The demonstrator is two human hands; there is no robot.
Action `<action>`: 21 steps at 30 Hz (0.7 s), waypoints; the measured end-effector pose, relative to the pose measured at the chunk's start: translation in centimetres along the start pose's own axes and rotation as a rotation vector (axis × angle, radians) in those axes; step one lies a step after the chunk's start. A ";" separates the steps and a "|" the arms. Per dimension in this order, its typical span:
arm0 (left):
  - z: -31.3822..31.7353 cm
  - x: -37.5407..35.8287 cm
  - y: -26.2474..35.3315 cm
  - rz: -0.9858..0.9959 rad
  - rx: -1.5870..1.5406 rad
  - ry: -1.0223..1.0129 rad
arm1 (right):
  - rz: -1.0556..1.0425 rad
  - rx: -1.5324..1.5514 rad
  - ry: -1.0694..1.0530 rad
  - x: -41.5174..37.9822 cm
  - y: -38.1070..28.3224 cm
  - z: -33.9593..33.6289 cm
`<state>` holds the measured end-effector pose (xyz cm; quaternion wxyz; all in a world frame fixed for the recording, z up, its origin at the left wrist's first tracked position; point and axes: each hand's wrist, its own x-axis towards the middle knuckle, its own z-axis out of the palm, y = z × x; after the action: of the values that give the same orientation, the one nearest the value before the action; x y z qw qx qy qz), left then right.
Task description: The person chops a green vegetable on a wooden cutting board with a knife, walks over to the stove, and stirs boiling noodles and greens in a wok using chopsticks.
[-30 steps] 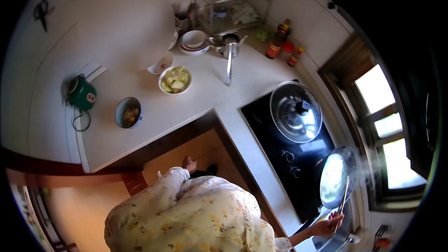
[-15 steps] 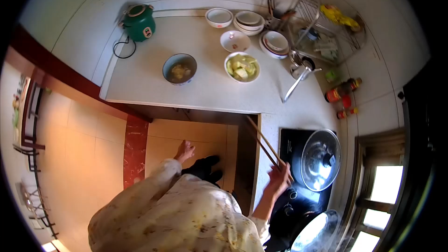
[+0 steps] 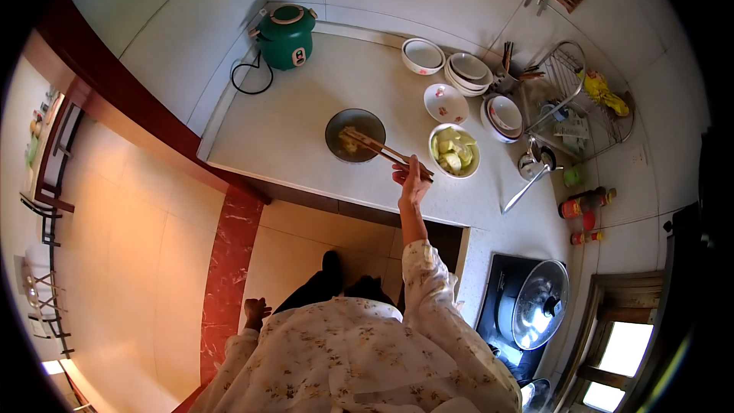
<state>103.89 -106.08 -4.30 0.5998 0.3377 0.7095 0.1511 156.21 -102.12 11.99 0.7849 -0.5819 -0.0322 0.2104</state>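
My right hand (image 3: 413, 182) is closed on a pair of long wooden chopsticks (image 3: 382, 150) above the counter's front edge. Their tips reach into a dark-rimmed bowl (image 3: 332, 145), at some yellowish food (image 3: 350, 142). To the right of the hand stands a white bowl (image 3: 474, 165) filled with pale green chunks (image 3: 452, 154). Low at the left, beside my body and over the floor, hangs my left hand (image 3: 257, 310). It touches no object, and its fingers look partly curled.
A green cooker (image 3: 285, 40) stands at the back left. White bowls (image 3: 446, 104), a wire rack (image 3: 569, 95), a ladle (image 3: 524, 187) and sauce bottles (image 3: 587, 203) are at the right. Nearer, a lidded pot (image 3: 539, 304) sits on the stove (image 3: 497, 291).
My right hand has moved from beside the stove to the counter, and the chopstick tips are now in the dark-rimmed bowl. My left hand is lower and farther left. The view has shifted.
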 end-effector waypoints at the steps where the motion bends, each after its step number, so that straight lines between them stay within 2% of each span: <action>1: -0.1 0.1 -0.2 -0.007 -0.017 -0.003 | -0.005 0.000 0.008 0.7 0.7 0.7; 7: 1.0 0.6 -2.0 -0.017 -0.225 -0.055 | 0.023 -0.050 0.068 2.9 3.5 2.1; 8: 1.2 0.7 -2.5 0.012 -0.234 -0.081 | 0.029 -0.043 0.025 3.5 4.0 1.5; 9: 1.7 0.6 -2.3 0.126 0.021 -0.053 | 0.127 -0.029 0.061 3.9 4.5 0.8; 11: 2.8 -0.2 -1.8 0.324 0.564 0.092 | 0.174 -0.005 0.024 6.6 8.1 -1.3; 12: 3.4 -1.7 -0.5 0.122 0.255 0.139 | 0.195 0.061 -0.057 6.9 8.1 -1.9; 13: 3.1 -2.7 0.5 0.107 0.267 0.132 | 0.136 -0.002 -0.062 5.9 6.9 -1.3; 14: 3.1 -3.4 0.8 0.090 0.280 0.112 | 0.209 0.007 -0.052 6.5 6.7 -1.3; 16: 3.9 -3.0 0.6 0.130 0.077 0.198 | 0.147 -0.038 -0.054 6.3 6.0 -0.7; 18: 4.8 -3.3 0.6 0.051 0.070 0.207 | 0.136 -0.068 -0.080 5.2 4.5 -0.3; 20: 5.0 -3.1 -0.3 0.054 0.008 0.212 | 0.155 -0.087 -0.101 5.5 4.6 -0.6; 21: 5.0 -2.9 -0.6 0.072 0.128 0.214 | 0.178 -0.084 -0.106 5.8 4.8 -0.6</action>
<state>108.63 -109.39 -3.62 0.4921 0.3824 0.7651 0.1620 160.22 -99.45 6.18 0.7353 -0.6029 -0.0306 0.3080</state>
